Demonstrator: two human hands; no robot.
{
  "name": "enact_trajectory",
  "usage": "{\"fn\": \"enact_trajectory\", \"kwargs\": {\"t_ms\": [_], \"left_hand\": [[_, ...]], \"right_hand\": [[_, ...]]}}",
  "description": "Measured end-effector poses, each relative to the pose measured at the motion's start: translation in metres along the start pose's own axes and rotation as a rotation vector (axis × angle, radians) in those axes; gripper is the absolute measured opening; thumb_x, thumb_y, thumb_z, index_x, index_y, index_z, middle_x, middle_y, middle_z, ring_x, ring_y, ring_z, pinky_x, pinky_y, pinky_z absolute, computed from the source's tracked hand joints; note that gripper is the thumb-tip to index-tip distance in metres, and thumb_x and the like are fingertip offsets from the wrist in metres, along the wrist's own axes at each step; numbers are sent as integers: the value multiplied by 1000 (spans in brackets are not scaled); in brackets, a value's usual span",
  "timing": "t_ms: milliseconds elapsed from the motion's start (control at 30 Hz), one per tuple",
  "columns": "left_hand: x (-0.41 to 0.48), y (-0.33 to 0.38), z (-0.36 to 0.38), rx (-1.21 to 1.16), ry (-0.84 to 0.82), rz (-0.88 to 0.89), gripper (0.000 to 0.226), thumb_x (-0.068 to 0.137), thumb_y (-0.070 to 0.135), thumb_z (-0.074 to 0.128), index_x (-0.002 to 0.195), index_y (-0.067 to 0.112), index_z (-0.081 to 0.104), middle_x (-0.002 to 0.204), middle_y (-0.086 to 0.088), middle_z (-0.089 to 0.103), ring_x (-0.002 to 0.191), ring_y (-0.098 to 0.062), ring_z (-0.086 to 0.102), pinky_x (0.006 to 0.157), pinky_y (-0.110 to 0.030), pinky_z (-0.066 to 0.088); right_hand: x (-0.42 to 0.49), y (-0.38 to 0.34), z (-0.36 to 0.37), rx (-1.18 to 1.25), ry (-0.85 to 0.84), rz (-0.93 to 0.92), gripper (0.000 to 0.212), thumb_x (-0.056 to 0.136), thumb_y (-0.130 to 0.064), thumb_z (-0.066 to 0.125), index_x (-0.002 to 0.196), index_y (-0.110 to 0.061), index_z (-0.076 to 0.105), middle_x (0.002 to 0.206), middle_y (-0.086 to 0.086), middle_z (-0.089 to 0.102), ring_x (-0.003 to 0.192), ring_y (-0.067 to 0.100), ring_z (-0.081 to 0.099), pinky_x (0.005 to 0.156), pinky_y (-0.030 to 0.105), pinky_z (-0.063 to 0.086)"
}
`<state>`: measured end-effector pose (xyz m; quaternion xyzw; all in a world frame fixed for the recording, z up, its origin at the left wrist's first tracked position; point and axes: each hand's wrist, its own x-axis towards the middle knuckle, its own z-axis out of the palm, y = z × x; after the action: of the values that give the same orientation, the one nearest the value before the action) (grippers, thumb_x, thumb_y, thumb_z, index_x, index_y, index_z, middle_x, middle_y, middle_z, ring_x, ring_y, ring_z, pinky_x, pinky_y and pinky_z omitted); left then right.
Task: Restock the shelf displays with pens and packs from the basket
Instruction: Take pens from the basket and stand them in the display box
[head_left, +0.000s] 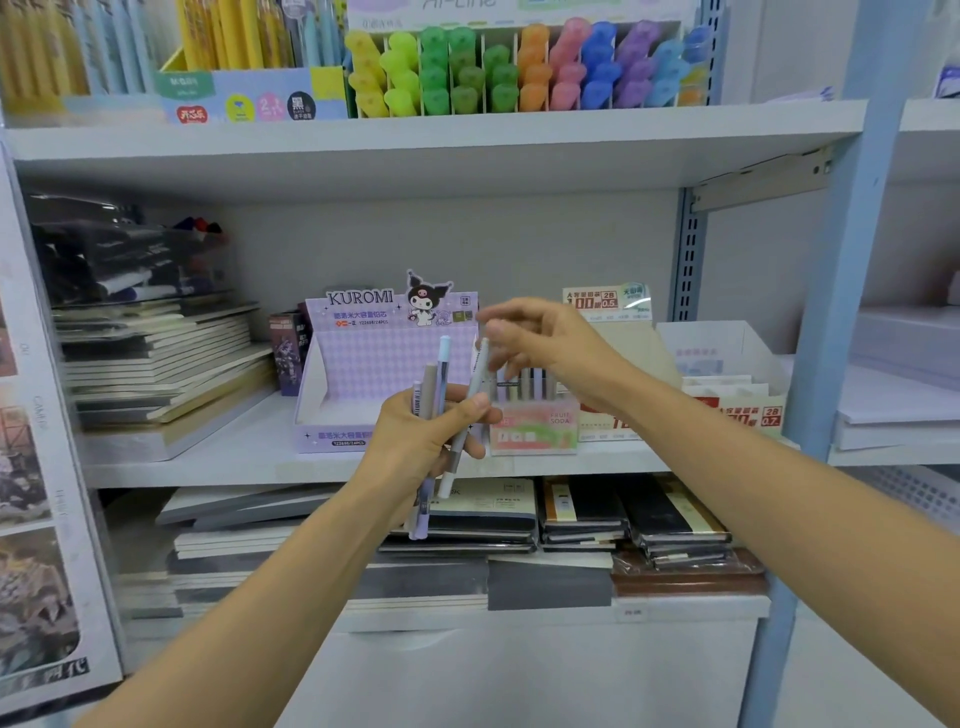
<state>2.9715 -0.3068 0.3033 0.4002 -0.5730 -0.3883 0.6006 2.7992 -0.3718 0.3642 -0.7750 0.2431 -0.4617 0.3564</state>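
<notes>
My left hand (426, 436) grips a bunch of several pens (435, 384) upright in front of the middle shelf, pastel blue, taupe, lilac and white. One white-and-grey pen (475, 384) leans out to the right of the bunch. My right hand (540, 340) hovers just above it, fingertips at its top end; whether they pinch it is blurred. Behind the hands stands a purple Kuromi display box (363, 364), and right of it a Fruit Soda pen display (540, 423) with several pens standing in it. No basket is in view.
Refill boxes (737, 395) sit right of the pen display. Stacked notebooks (161, 358) fill the shelf's left side, more notebooks (582, 514) lie on the shelf below. Highlighter rack (524, 67) stands on the top shelf. A blue upright post (841, 312) bounds the right.
</notes>
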Motion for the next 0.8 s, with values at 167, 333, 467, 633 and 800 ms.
{"fn": "enact_trajectory", "kwargs": {"t_ms": [167,333,467,633,800], "left_hand": [[-1,-3,-4,31,-42,-25,24,81,26,76,97,10,67,88,-11,76,53,-12,63,36,-15,35],[-1,-3,-12,-125,147,-18,21,82,20,74,96,6,69,90,-12,76,47,-11,55,32,-17,32],[1,6,-6,-278,245,53,10,85,20,72,90,11,69,85,-7,75,46,-9,56,32,-16,32],[-5,10,9,-301,250,56,13,81,20,74,91,13,70,88,-7,76,49,-10,60,32,-16,32],[-10,13,16,-208,196,61,24,70,28,78,86,12,71,83,-9,76,45,-10,57,33,-17,32]], "right_hand": [[-10,-2,-11,121,125,-33,12,90,-4,62,100,0,67,83,11,70,70,15,68,68,21,57],[-23,2,-38,133,170,58,13,89,-9,64,98,0,67,80,10,72,69,16,68,65,21,58],[-41,15,-32,33,-96,152,17,85,-16,67,96,-3,67,80,12,72,66,18,67,61,20,56],[-53,23,-16,88,-342,228,12,93,-13,60,99,-4,66,85,15,72,67,17,69,63,22,57],[-51,15,-11,-34,-390,185,22,96,-20,55,109,-6,66,100,18,71,83,24,70,73,25,58]]}}
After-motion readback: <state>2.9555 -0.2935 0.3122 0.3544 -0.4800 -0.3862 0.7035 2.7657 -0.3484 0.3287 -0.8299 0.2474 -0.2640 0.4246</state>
